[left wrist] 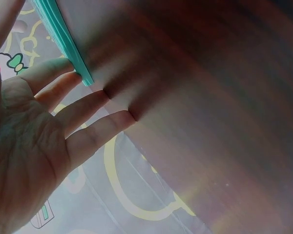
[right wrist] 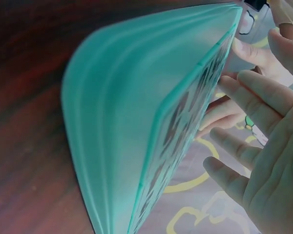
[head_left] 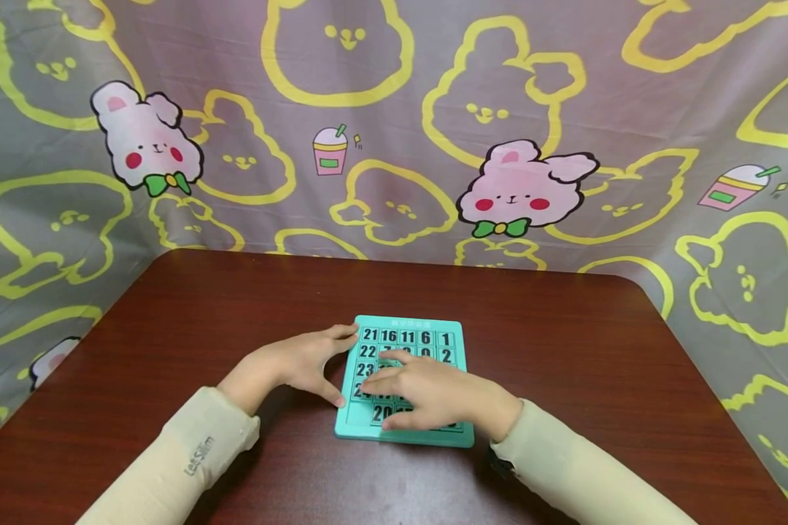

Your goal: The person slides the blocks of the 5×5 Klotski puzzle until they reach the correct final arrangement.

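A teal number sliding puzzle (head_left: 460,439) lies flat on the table, its square tiles printed with black numbers. The bare tray floor shows at its lower left corner, beside tile 20. My left hand (head_left: 302,361) is at the puzzle's left side, thumb on the lower part of that edge and fingertips by the upper left corner. In the left wrist view, two fingers touch the teal edge (left wrist: 63,36) and the others reach toward the tabletop. Over the tiles spreads my right hand (head_left: 433,390), one fingertip at tile 24; it hides many middle and lower right tiles.
The dark reddish-brown wooden table (head_left: 551,335) extends around the puzzle on all sides. A grey curtain (head_left: 394,131) printed with yellow outlines and rabbit faces hangs behind the table and along both sides.
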`<action>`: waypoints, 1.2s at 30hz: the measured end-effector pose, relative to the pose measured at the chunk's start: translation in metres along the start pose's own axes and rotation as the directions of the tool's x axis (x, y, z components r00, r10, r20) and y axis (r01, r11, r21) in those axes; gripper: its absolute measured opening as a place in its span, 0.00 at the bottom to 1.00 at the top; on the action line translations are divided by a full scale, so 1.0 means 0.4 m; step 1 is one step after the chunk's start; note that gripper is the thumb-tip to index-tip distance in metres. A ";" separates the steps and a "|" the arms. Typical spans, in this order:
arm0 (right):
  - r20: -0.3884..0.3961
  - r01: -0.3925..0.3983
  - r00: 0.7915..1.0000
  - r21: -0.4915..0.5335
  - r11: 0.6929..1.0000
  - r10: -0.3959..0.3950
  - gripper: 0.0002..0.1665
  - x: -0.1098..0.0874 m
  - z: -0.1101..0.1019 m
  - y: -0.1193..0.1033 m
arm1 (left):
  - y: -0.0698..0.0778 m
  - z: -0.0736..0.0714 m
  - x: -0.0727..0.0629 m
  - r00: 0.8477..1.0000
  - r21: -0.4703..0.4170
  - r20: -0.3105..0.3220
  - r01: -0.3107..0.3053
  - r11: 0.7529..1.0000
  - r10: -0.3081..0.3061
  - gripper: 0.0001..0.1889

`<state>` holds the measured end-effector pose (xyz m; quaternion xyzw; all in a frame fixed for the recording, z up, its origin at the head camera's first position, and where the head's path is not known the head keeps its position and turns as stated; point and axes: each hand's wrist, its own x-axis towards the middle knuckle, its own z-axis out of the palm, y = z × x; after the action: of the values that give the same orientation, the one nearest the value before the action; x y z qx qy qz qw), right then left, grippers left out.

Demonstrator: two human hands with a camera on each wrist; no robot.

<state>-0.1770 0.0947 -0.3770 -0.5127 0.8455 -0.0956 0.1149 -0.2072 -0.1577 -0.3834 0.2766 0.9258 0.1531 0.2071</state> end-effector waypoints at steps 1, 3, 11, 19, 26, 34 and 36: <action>0.003 -0.003 1.000 0.002 1.000 0.003 0.33 0.001 0.001 0.001 | 0.000 0.000 0.001 1.000 0.000 0.000 0.001 1.000 -0.001 0.57; 0.008 -0.006 1.000 0.007 1.000 0.006 0.33 0.002 0.002 0.003 | 0.000 0.001 0.001 1.000 0.002 -0.001 0.002 1.000 -0.002 0.57; 0.008 -0.004 1.000 0.008 1.000 0.004 0.34 -0.001 0.008 0.002 | 0.006 -0.003 -0.001 1.000 0.002 0.002 0.007 1.000 -0.007 0.57; -0.012 0.041 0.999 -0.012 0.999 -0.042 0.33 -0.007 0.016 -0.005 | 0.007 -0.004 -0.006 1.000 -0.006 0.010 0.008 1.000 -0.008 0.57; -0.025 0.070 0.997 0.002 0.998 -0.070 0.32 -0.014 0.017 -0.015 | 0.005 -0.003 -0.005 1.000 0.001 0.003 -0.004 1.000 0.004 0.57; -0.021 0.077 0.997 0.000 0.997 -0.077 0.30 -0.018 0.018 -0.025 | 0.005 0.001 -0.005 1.000 0.000 -0.002 -0.005 1.000 0.005 0.57; -0.011 0.066 0.998 0.004 0.998 -0.066 0.29 -0.019 0.017 -0.028 | 0.004 0.002 -0.005 1.000 0.002 -0.003 -0.004 1.000 0.004 0.57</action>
<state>-0.1622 0.0959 -0.3795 -0.5393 0.8286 -0.1041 0.1081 -0.2049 -0.1575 -0.3829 0.2784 0.9257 0.1532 0.2052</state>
